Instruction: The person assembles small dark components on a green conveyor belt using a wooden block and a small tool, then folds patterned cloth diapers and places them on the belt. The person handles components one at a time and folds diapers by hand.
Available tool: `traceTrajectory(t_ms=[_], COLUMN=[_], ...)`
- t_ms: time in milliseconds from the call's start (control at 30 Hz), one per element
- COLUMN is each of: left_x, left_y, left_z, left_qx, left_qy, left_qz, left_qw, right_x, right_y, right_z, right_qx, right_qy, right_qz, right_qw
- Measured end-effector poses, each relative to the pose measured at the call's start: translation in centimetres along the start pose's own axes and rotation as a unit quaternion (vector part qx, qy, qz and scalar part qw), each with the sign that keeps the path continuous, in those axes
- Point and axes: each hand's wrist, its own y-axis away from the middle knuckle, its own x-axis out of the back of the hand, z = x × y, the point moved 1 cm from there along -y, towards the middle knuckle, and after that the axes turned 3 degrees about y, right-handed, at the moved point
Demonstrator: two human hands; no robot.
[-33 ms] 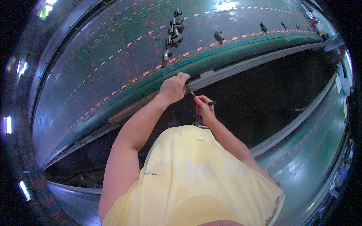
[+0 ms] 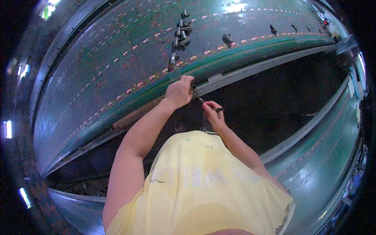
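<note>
Forward from a bent elbow, the left hand point(image 2: 180, 93) curls around a small dark piece point(image 2: 194, 87) by the near edge of the long table point(image 2: 98, 88), while the right hand point(image 2: 213, 114), angled inward, pinches a thin dark stick point(image 2: 219, 109), tip toward that piece.

We grip a small, dark, tube-like part point(image 2: 194, 87) in our left hand point(image 2: 179, 93), near the edge of a long green surface point(image 2: 92, 84), while our right hand point(image 2: 213, 113) pinches a slim dark tool point(image 2: 219, 109), its thin tip pointing toward the part. Beyond our hands, a cluster of metal pieces point(image 2: 182, 34) lies on that surface, with a single dark piece point(image 2: 227, 39) to its right. Below, we see our yellow shirt point(image 2: 199, 184).
</note>
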Motion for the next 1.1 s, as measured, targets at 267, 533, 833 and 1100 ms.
traceTrajectory(t_ms=[267,533,833,1100], left_x=[2.4,1.8,0.4,1.7], left_y=[0.3,0.0,0.0,0.4], left_z=[0.1,0.2,-1.3,-0.6], left_qx=[0.064,0.094,0.078,0.067], left_qy=[0.024,0.019,0.042,0.064], left_qz=[-0.048,-0.084,-0.081,-0.048], left_qw=[0.996,0.992,0.993,0.994], right_x=[11.0,4.6,0.8,4.3], right_y=[-0.2,-0.7,-1.3,-3.3], right_z=[4.5,-5.6,-5.4,-11.3], right_qx=[0.208,0.342,0.288,0.327], right_qy=[0.127,-0.033,0.186,0.304], right_qz=[0.334,0.348,-0.058,-0.177], right_qw=[0.91,0.872,0.938,0.877])
